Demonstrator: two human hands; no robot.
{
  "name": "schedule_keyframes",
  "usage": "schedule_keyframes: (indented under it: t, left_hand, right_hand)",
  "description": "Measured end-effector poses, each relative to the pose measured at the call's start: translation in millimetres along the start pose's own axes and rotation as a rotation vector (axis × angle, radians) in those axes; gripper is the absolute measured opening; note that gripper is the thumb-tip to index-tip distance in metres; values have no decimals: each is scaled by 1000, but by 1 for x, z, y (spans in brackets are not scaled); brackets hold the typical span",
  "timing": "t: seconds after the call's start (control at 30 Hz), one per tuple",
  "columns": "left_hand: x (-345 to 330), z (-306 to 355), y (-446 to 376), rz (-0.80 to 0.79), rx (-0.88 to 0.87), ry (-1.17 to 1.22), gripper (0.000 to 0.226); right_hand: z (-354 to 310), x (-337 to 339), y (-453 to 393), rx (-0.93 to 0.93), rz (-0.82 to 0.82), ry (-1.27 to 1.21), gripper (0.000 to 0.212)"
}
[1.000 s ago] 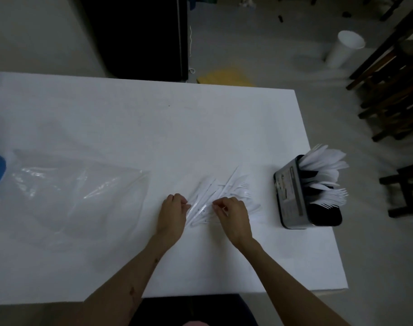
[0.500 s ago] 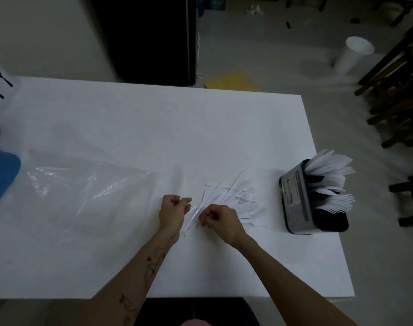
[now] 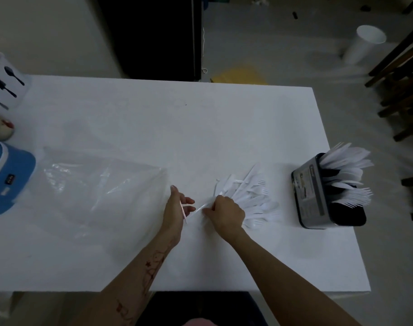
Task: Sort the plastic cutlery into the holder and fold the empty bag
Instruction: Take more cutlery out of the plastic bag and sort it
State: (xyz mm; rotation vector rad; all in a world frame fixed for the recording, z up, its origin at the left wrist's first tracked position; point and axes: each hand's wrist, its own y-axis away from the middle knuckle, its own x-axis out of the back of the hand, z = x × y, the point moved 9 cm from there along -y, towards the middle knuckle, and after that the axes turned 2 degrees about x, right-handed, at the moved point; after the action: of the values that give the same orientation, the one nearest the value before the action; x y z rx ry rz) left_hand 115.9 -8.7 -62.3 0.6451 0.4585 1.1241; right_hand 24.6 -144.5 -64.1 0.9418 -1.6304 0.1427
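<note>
Here my right hand (image 3: 225, 211) pinches utensil handles from the loose cutlery pile (image 3: 252, 198), fanned toward the holder (image 3: 318, 191) at three o'clock; my left hand (image 3: 177, 208), fingers relaxed, steadies one piece; the empty bag (image 3: 102, 184) waits at nine o'clock.

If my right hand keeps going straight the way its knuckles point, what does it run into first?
Your right hand points up and left; it likely meets the white utensil it pinches toward the left hand, though depth is unclear.

1 head-worn view, steeply down over the table (image 3: 200, 128)
</note>
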Motion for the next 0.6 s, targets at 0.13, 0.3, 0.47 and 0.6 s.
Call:
schedule_keyframes:
  t: [0.13, 0.3, 0.47, 0.6]
  left_hand:
    - [4, 7, 2, -2, -146, -154, 30]
    - [0, 7, 4, -81, -91, -91, 22]
    - [2, -6, -2, -73, 60, -13, 17]
    - [-2, -5, -3, -115, 26, 19, 16]
  right_hand:
    - [9, 0, 2, -52, -2, -36, 35]
    - [12, 0, 3, -105, 8, -47, 41]
    - [18, 1, 5, -204, -34, -132, 31]
    - [23, 4, 7, -209, -19, -313, 22]
